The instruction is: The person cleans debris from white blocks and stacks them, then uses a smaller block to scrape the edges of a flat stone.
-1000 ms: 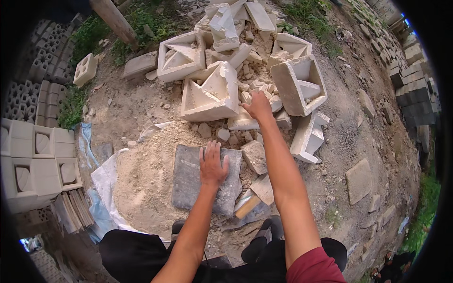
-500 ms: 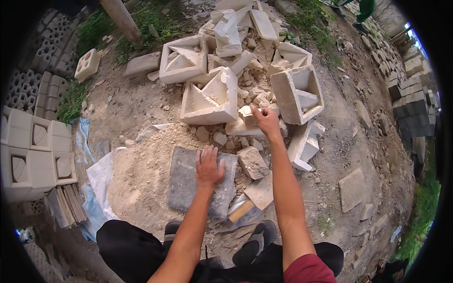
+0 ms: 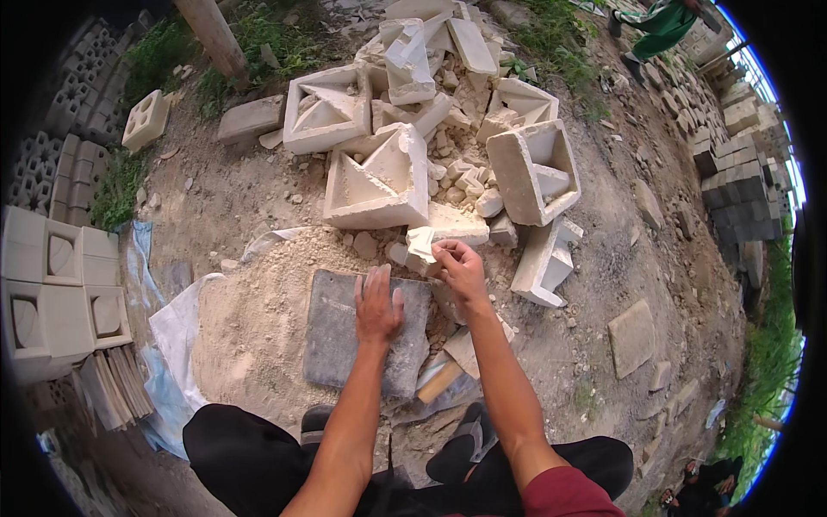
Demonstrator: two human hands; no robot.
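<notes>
My left hand [image 3: 379, 312] lies flat, fingers stretched, on a dark grey square slab [image 3: 336, 345]. My right hand [image 3: 461, 274] pinches a broken chunk of concrete [image 3: 420, 246] with a pale top, held just beyond the slab's far right corner. Behind the chunk lies a pale block piece [image 3: 458, 226]. Beside it a cream block with a triangular web [image 3: 379, 177] stands tilted to the left, and another hollow block [image 3: 536, 172] leans to the right. Sandy powder [image 3: 245, 336] is heaped against the slab's left side.
Rubble and broken blocks [image 3: 409, 60] pile up ahead. Patterned blocks [image 3: 65, 284] are stacked at the left, grey blocks [image 3: 745, 194] at the right. A wooden piece [image 3: 439, 382] lies right of the slab. A person in green trousers [image 3: 659, 30] stands far right.
My right hand has drawn the chunk back from the rubble, nearer to me and slightly left. My left hand stays on the slab. More of the person in green trousers shows.
</notes>
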